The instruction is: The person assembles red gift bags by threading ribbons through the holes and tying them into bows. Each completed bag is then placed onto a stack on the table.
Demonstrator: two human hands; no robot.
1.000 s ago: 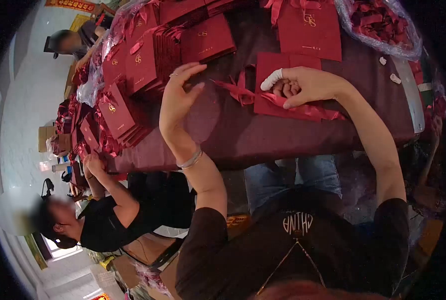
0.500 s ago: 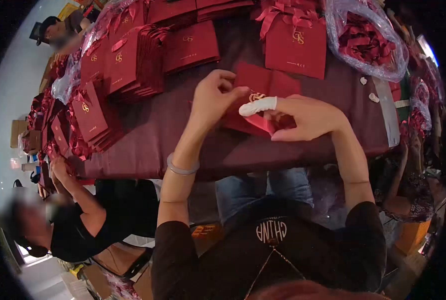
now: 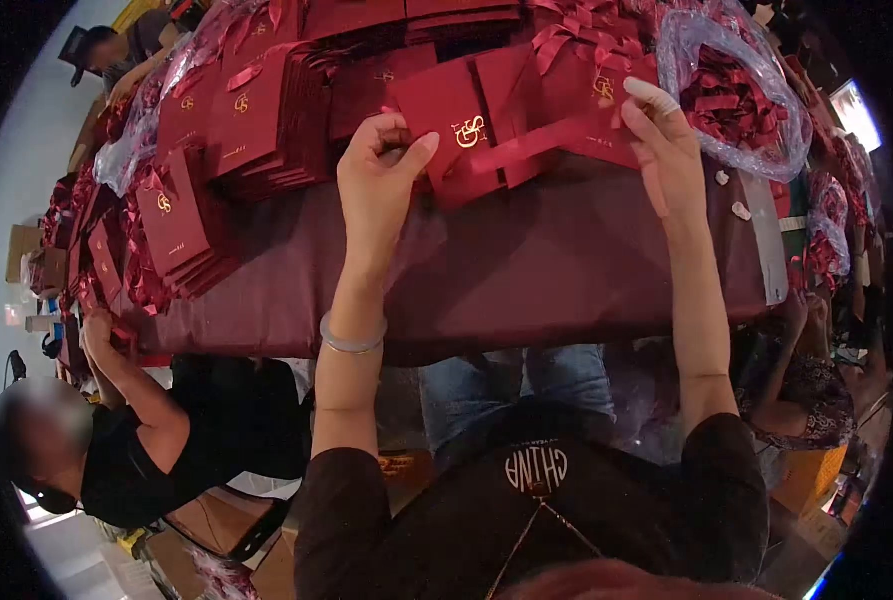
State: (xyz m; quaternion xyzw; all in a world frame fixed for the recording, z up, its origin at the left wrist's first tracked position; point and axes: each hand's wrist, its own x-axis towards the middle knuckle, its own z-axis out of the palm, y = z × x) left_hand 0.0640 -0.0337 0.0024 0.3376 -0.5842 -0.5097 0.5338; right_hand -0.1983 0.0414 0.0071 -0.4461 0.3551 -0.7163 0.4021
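My left hand is closed, thumb and fingers pinching the near left edge of a flat dark-red gift bag with a gold monogram, lifted above the table. A red satin ribbon stretches from the bag toward my right hand. White covering wraps one finger of that hand, whose fingers are drawn together at the ribbon's far end. Motion blurs the ribbon, and the exact grip is partly hidden. Behind them lies a stack of red bags with ribbon bows on top.
Stacked red bags fill the table's far left, with a smaller pile nearer. A clear plastic bag of red ribbons sits at the right. White scraps lie on the dark tablecloth. Other people work at both sides.
My right hand has moved away to the right and farther out, drawing the ribbon out straight. The gift bag and my left hand have shifted slightly left and away from me.
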